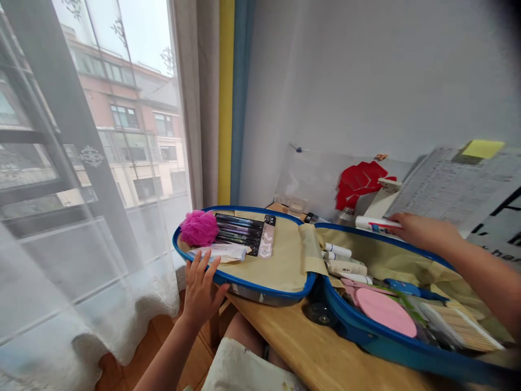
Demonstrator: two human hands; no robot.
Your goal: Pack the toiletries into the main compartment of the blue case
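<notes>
A blue suitcase lies open on a wooden table (321, 353). My left hand (200, 288) rests with spread fingers against the rim of the suitcase's left half (244, 282), beside a white packet (222, 252). A pink bath pouf (198, 228) and a black pack of pens (240, 234) lie on that half's beige lining. My right hand (423, 231) is closed on a white tube (376, 224) above the far edge of the right half (391, 347). That half holds white tubes (344, 263), a pink round pad (385, 312), a blue item and a wooden brush (464, 328).
A sheer curtain (81, 217) covers the window on the left, with yellow and blue drapes (232, 103) next to it. A red cut-out (360, 182) leans on the white wall. A printed paper with a yellow sticky note (482, 149) stands at the right.
</notes>
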